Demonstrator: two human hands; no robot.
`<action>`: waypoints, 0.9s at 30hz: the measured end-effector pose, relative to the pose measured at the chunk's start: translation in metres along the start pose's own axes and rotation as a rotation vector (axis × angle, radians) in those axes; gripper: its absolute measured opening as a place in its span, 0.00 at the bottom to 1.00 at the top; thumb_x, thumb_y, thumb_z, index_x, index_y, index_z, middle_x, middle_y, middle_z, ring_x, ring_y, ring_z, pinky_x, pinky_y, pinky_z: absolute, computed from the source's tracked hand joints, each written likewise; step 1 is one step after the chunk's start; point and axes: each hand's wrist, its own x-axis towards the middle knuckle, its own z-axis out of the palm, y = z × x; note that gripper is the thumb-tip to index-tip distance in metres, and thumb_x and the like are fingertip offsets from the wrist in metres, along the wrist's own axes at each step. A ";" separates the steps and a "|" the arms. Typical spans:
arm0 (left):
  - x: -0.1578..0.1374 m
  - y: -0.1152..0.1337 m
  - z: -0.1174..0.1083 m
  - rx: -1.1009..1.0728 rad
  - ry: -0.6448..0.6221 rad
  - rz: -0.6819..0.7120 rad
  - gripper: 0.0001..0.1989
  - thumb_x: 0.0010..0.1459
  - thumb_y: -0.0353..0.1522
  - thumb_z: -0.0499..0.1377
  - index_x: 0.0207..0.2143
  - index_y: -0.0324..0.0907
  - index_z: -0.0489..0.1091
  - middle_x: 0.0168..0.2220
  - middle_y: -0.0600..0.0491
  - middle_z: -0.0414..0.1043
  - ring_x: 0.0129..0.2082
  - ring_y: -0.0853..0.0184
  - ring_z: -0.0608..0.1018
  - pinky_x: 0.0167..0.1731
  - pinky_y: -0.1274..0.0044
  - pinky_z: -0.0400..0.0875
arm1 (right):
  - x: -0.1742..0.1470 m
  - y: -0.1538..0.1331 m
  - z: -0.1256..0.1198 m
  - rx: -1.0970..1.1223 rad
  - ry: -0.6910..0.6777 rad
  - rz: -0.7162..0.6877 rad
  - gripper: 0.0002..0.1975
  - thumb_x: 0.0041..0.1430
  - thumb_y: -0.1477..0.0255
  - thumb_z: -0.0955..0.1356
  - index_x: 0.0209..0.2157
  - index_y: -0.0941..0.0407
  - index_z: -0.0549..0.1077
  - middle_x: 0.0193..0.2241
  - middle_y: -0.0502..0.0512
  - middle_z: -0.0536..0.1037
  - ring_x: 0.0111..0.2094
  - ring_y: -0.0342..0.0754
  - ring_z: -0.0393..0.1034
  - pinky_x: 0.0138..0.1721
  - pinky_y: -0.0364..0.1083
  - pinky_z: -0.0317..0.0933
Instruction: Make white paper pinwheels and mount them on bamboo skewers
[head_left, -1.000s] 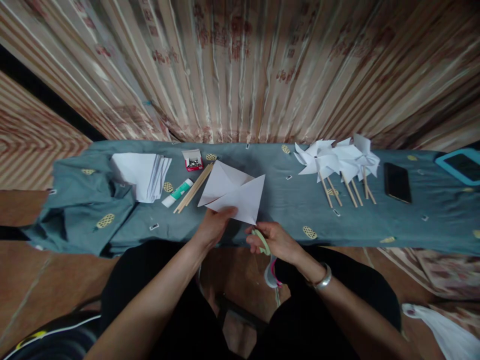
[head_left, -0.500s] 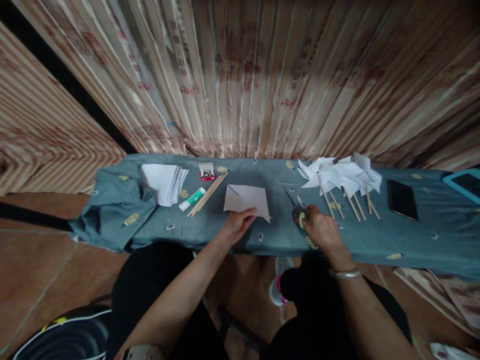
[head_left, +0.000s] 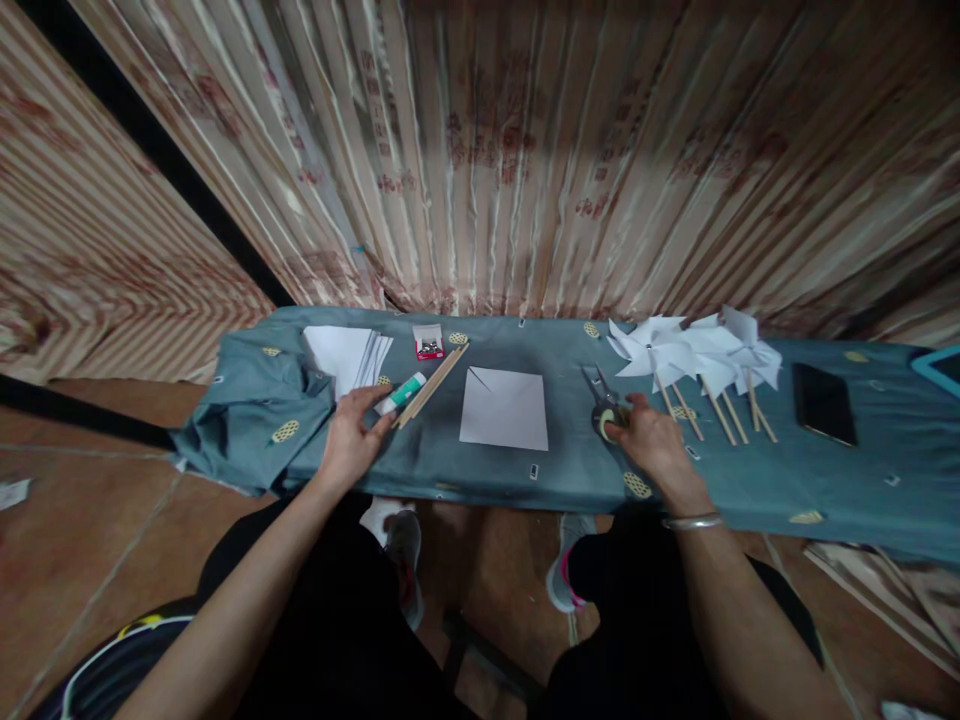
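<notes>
A white square of paper with a slit at its upper left corner lies flat in the middle of the cloth. Over to the left, my left hand has its thumb and fingers apart around the near end of a glue stick. Dark scissors with pale yellow-green inside the handles rest on the cloth, blades slightly parted. At the handles is my right hand, index finger lifted away and thumb by the loop; it looks loosened from them.
Wooden sticks lie beside the glue stick, with a small red box of metal pins behind. A stack of white paper sits at the left. Several paper pinwheels on sticks and a black phone are at the right.
My left hand has left the paper square and moved left to the glue stick. The paper now lies flat. My right hand's fingers have spread at the scissors. The view has shifted slightly.
</notes>
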 end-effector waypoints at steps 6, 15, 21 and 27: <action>0.039 -0.029 0.008 0.347 -0.159 0.095 0.19 0.48 0.37 0.60 0.43 0.39 0.74 0.45 0.40 0.75 0.50 0.50 0.73 0.54 0.62 0.63 | -0.003 0.001 0.000 0.000 -0.013 -0.035 0.15 0.62 0.69 0.64 0.47 0.61 0.73 0.37 0.68 0.81 0.40 0.60 0.77 0.39 0.51 0.65; 0.032 -0.012 0.012 -0.039 0.021 -0.125 0.26 0.48 0.45 0.61 0.44 0.37 0.75 0.40 0.46 0.77 0.35 0.59 0.75 0.38 0.70 0.70 | -0.015 -0.028 0.004 0.587 0.150 -0.121 0.19 0.62 0.63 0.63 0.48 0.58 0.74 0.46 0.63 0.79 0.45 0.56 0.74 0.49 0.53 0.64; -0.014 0.054 0.059 -0.612 -0.503 -0.283 0.19 0.45 0.44 0.68 0.35 0.41 0.80 0.31 0.51 0.79 0.32 0.63 0.76 0.37 0.75 0.68 | -0.040 -0.090 0.015 1.558 -0.434 -0.137 0.25 0.45 0.57 0.75 0.45 0.54 0.75 0.36 0.54 0.81 0.35 0.46 0.73 0.34 0.44 0.65; -0.036 0.066 0.078 -0.784 -0.724 -0.387 0.18 0.49 0.45 0.66 0.36 0.40 0.80 0.30 0.50 0.79 0.29 0.66 0.76 0.33 0.77 0.67 | -0.047 -0.109 0.012 1.814 -0.719 0.033 0.20 0.40 0.62 0.79 0.35 0.57 0.80 0.27 0.50 0.79 0.26 0.40 0.68 0.26 0.40 0.58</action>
